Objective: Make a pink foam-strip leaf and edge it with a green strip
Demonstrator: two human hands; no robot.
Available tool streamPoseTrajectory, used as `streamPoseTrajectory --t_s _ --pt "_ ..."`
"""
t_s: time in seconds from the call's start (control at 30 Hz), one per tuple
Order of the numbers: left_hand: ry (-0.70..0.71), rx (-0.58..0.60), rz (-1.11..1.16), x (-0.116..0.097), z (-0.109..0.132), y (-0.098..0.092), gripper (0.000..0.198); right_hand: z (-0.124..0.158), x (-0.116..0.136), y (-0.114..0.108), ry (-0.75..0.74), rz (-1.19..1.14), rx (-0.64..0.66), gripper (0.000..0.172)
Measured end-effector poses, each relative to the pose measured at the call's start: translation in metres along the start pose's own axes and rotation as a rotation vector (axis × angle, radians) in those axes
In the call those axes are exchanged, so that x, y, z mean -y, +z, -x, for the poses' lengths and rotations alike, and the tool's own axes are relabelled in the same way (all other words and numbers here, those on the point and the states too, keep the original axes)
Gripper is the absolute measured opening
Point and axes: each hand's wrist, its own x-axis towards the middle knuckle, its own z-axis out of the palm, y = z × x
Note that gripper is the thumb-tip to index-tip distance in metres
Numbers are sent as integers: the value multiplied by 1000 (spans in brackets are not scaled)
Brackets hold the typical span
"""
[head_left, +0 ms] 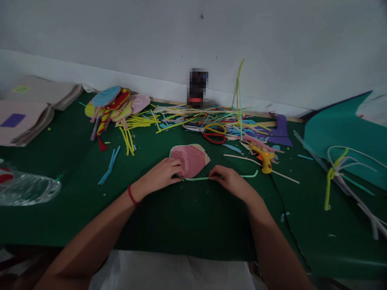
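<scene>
My left hand (161, 175) rests on the green table cover (187, 217), fingers curled at the near edge of a pink stack of foam shapes (192, 159) and pinching the left end of a thin green foam strip (238, 176). My right hand (231, 181) pinches the same strip further right; the strip runs on to the right and curls up at its end. A red band circles my left wrist.
Yellow glue gun (263, 158) with black cord lies right of the strip. Red and yellow scissors (215, 133) sit behind a heap of coloured strips (211, 117). Coloured cut-outs (116, 104) at back left, cloth bags (27, 108) far left, plastic bottle (28, 187), teal sheet (338, 137) right.
</scene>
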Motion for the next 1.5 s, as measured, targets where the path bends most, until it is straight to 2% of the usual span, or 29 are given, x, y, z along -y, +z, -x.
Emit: streamPoseTrajectory --t_s 0.23,0.4,0.63,1.0,1.27,1.5 --pt "19 -19 -1 2 -2 3 7 -3 -1 7 -111 73 -66 10" --pt "25 -27 -14 1 -2 3 7 -11 4 23 -216 73 -167 11" --pt "29 -30 -14 1 -3 3 8 -20 13 45 -276 216 -171 2" --pt "12 -15 -17 -1 -3 2 6 -21 14 45 -329 228 -180 6" --pt "11 -36 -2 -3 -3 3 3 -24 7 51 -331 268 -239 9" --pt "42 -52 31 0 -1 4 17 -26 9 53 -311 322 -257 9"
